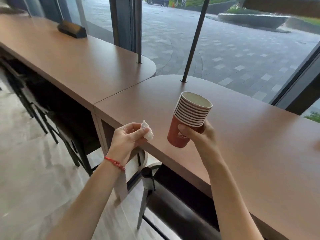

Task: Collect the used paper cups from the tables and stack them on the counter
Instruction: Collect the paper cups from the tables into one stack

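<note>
red paper cups (189,118), nested one inside another, sit tilted in the right hand (199,135), fingers curled round the lowest cup, above the brown counter (251,144). top cup looks empty. left hand (127,137) pinches a crumpled white tissue (148,132).

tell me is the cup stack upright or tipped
Tipped: the cup stack leans top right in the right hand, off the counter.
</note>
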`<state>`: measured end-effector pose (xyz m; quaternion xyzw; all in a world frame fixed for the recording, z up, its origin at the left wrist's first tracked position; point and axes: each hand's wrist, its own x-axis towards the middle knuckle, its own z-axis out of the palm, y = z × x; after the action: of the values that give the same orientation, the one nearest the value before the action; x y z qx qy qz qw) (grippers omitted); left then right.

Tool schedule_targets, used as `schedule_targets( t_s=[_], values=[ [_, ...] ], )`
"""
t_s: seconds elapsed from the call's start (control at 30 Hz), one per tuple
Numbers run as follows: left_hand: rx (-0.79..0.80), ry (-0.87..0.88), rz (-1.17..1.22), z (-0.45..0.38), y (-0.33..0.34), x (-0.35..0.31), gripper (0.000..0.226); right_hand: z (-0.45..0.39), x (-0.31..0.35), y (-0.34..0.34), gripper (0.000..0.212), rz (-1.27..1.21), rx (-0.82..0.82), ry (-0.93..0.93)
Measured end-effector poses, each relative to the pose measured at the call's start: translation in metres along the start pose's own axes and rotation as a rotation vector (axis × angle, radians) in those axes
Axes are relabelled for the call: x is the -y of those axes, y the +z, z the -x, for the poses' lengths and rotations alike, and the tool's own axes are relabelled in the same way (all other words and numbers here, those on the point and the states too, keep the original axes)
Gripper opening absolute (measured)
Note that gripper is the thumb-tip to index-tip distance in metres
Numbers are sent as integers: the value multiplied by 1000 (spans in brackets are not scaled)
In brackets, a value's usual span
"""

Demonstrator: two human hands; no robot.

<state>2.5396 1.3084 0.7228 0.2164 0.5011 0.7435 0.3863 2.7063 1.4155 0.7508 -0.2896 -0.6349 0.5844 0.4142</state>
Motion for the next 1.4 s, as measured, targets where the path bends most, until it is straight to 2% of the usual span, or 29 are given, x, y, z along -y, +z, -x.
schedule_targets(
  t_s=[0.13,0.27,0.37,0.6,0.8,1.07,1.23,1.4],
  values=[
    [-171,60,-60,20,-38,-10,24,-3,-11,37,44,-50,177,24],
    [-353,113,-103,46,-80,-18,3,0,-19,82,54,-137,359,73],
    [-484,127,-104,67,-115,-24,4,9,-23,121,62,-106,478,109],
    [-693,165,-20,114,-194,-61,5,40,-18,220,54,-84,725,135],
    [-781,183,12,144,-277,-90,4,73,-22,316,47,-81,882,163],
    [-902,173,28,169,-386,-118,8,104,-38,429,46,-86,967,235],
    [-916,150,6,174,-429,-125,8,111,-56,480,38,-44,1027,282],
    [-962,120,17,156,-472,-129,16,98,-72,531,43,-20,1068,321]
  ],
)
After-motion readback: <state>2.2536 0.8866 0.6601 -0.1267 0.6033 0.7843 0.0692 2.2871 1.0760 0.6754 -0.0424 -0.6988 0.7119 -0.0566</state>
